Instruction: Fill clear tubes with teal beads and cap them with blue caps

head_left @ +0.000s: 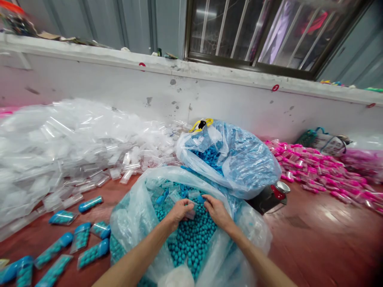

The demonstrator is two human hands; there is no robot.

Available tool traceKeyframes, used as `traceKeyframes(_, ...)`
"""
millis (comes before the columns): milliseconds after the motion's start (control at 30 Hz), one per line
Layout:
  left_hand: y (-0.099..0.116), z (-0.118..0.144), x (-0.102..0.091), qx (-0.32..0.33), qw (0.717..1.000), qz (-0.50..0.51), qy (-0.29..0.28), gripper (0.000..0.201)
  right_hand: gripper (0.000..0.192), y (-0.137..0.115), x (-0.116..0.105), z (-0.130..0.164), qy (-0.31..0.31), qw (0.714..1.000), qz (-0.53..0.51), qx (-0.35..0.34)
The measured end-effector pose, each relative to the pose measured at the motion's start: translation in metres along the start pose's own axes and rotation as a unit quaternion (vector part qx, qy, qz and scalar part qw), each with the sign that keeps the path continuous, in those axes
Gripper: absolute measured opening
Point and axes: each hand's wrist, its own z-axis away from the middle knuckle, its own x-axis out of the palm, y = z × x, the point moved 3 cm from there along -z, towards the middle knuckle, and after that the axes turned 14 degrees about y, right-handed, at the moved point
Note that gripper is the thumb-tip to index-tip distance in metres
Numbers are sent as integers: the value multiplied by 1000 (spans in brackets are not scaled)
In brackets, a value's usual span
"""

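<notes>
Both my hands are over an open plastic bag filled with teal beads. My left hand is closed on a small clear plastic container. A little to its right, my right hand has its fingertips pinched at a small blue cap, close to the container's upper end. Whether the cap touches the container cannot be made out. More clear containers and blue caps lie on the beads just beyond my hands.
Behind stands another bag of blue caps. Bead-filled containers lie on the red surface at left, below a heap of clear containers. Pink-capped pieces are piled at right, near a dark can.
</notes>
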Motion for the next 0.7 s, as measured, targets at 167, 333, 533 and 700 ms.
traceKeyframes(167, 2, -2, 9, 53, 993, -63, 89, 22, 35, 6, -1, 0, 2, 1000, 6, 3)
traceKeyframes(333, -4, 8, 1, 36, 981, -153, 117, 42, 36, 15, -1, -1, -17, 999, -15, 30)
traceKeyframes(533, 12, 28, -4, 295, 831, -466, 68, 40, 39, 15, 2, -1, -24, 999, 3, 31)
traceKeyframes(700, 6, 20, 15, 282, 784, -553, -22, 21, 35, 9, -5, 2, -15, 997, 70, 9)
